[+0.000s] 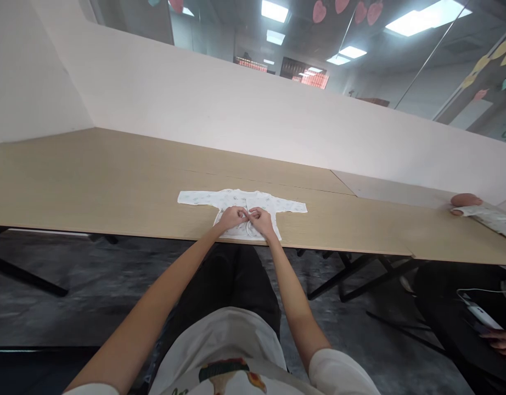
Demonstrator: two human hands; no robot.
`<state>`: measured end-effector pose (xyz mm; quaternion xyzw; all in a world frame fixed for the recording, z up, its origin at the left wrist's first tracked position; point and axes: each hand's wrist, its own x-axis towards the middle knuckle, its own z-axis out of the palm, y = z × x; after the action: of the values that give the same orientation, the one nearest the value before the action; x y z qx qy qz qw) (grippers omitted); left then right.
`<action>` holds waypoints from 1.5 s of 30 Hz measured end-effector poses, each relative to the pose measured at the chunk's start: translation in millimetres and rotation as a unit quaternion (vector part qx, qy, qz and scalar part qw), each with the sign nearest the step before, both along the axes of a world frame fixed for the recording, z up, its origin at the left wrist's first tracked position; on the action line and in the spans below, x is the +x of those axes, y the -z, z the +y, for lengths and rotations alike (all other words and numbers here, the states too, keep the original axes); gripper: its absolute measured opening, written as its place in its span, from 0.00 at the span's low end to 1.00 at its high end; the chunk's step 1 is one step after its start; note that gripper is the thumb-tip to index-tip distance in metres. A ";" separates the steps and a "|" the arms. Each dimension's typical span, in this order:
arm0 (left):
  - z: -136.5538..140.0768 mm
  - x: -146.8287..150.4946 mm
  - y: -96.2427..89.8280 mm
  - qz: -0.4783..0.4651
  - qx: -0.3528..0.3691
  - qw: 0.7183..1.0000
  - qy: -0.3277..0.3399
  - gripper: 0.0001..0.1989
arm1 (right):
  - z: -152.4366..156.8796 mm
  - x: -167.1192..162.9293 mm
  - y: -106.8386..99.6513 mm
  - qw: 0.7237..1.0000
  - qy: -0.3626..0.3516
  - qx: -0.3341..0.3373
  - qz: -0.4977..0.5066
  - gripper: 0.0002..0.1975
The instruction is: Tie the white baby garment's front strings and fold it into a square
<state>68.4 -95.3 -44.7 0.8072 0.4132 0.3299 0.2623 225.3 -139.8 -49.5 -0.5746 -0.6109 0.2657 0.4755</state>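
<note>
A small white baby shirt (pixel 232 197) with a faint print lies spread on the wooden table, its long sleeves stretched out to both sides. Both hands meet at the middle of its front. My left hand (pixel 233 217) has its thumb and fingers pinched together on the shirt's front opening. Close beside it, touching or nearly so, my right hand (pixel 260 220) pinches the fabric at the same spot. The fingertips hide the bit of cloth or fastener between them. The shirt's lower hem lies near the table's front edge.
The long table (pixel 92 186) runs along a white wall (pixel 195 104) with glass above. At the right end lies a doll (pixel 467 200) in printed white clothing. Another person's hand (pixel 504 343) and a white corded device (pixel 481 315) are at lower right.
</note>
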 end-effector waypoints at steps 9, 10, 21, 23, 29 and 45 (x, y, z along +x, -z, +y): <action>0.2 2.2 2.6 0.011 -0.007 0.999 -0.036 0.15 | 1.1 6.3 -6.6 0.990 0.137 -0.007 0.042 0.16; 0.7 2.2 2.8 0.014 -0.006 0.999 -0.040 0.15 | 0.8 6.3 -6.8 0.990 0.137 -0.008 0.037 0.17; -2.2 2.0 0.6 0.020 0.009 1.000 -0.020 0.12 | 19.1 -5.3 -15.9 0.981 0.095 -0.090 -0.141 0.18; -2.5 2.0 0.5 0.025 0.012 0.999 -0.020 0.11 | 36.4 -12.9 -21.2 0.972 0.105 -0.099 -0.184 0.21; 0.2 1.7 2.1 0.026 0.004 1.000 -0.014 0.11 | 83.1 -26.1 -21.7 0.952 0.141 -0.122 -0.244 0.10; 34.7 31.0 -22.5 0.120 -0.032 0.977 -0.175 0.12 | 83.7 7.6 -3.5 0.986 0.135 0.003 -0.095 0.12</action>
<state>99.4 -60.6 -22.2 0.7474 0.5866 0.2582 0.1747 232.9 -56.1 -46.0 -0.6729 -0.5710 0.1420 0.4483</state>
